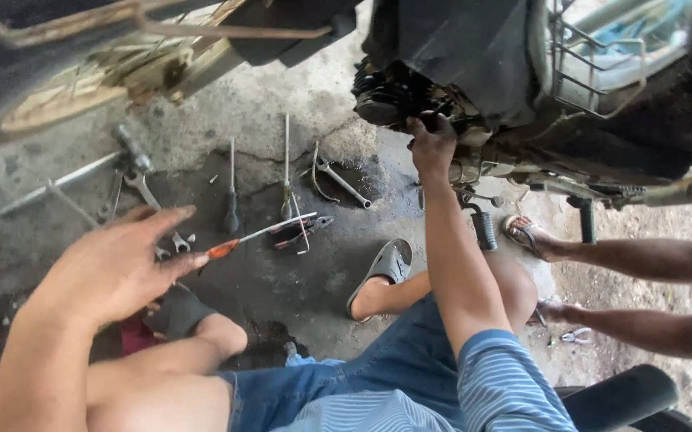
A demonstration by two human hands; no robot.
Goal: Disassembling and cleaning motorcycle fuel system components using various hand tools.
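Observation:
My left hand (pixel 114 268) is low at the left, fingers stretched out, pinching the orange handle of a screwdriver (pixel 258 236) between thumb and fingertips. The thin metal shaft points right, over the tools on the floor. My right hand (pixel 432 144) reaches up and forward with the arm straight, its fingers curled on a dark part under the finned motorcycle engine (pixel 394 96). What exactly the fingers grip is hidden by the hand.
Wrenches (pixel 142 188), a black-handled screwdriver (pixel 231 204), pliers (pixel 302 232) and a bent spanner (pixel 338 180) lie on the oily concrete floor. My foot in a grey sandal (pixel 386 268) is below the engine. Another person's legs (pixel 642 260) and sandalled foot (pixel 526 232) are at the right.

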